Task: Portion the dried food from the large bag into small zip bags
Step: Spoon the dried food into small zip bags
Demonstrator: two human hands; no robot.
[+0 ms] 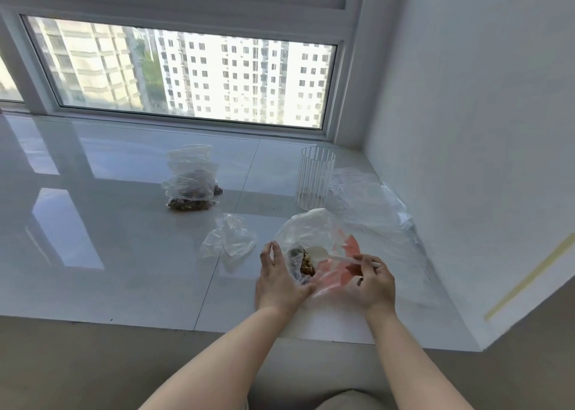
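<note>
The large bag (314, 232), clear plastic with red print, lies open on the glossy sill in front of me, with brown dried food (306, 265) showing inside. My left hand (280, 280) grips the bag's left edge at the mouth. My right hand (375, 280) holds the handle of a white plastic spoon (323, 253), whose bowl sits just above the food in the bag. An empty small zip bag (228, 238) lies crumpled just left of the large bag. Farther back left stand filled small zip bags (191, 185) in a pile.
A ribbed clear glass jar (315, 177) stands behind the large bag. Loose clear plastic bags (373, 201) lie to the right along the white wall (466, 129). A window runs behind the sill (93, 238). The sill's front edge is close below my wrists.
</note>
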